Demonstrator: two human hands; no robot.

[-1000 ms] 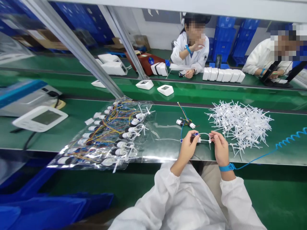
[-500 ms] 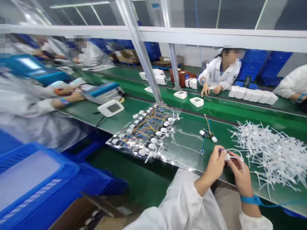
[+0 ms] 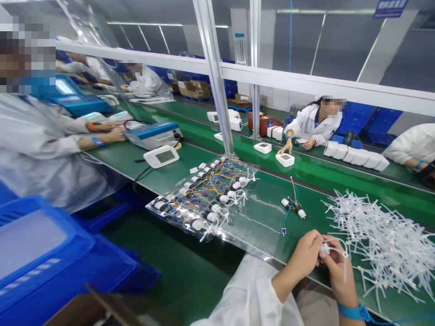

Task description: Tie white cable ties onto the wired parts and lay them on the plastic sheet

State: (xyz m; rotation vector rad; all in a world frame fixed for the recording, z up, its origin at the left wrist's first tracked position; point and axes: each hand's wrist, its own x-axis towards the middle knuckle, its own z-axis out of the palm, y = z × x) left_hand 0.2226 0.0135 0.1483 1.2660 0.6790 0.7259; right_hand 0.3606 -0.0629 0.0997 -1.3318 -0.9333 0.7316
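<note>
My left hand (image 3: 305,254) is closed in a pinch on a small white-ended part (image 3: 322,248), mostly hidden by the fingers. My right hand (image 3: 340,274) meets it from the other side, its fingers closed round the base of a white tube (image 3: 344,256) that loops out over the knuckles. Both hands are held just above the bench's near edge. Beyond them lies a pair of small black-and-white cylindrical parts (image 3: 301,212) with yellow and blue wires. To the right spreads a big heap of short white tubes (image 3: 390,244).
Left of my hands, clear plastic (image 3: 185,226) carries several wired cylindrical parts with white tubes. A white monitor (image 3: 161,156) stands farther left, near a co-worker's sleeve (image 3: 64,140). Across the green belt, another person's hand (image 3: 287,146) touches a white device (image 3: 284,160). Blue crates (image 3: 68,244) sit lower left.
My view has tilted up a little, so the bench and my hands appear lower. My hands stay together on the part. Across the belt, the co-worker's hand has come onto a white device.
</note>
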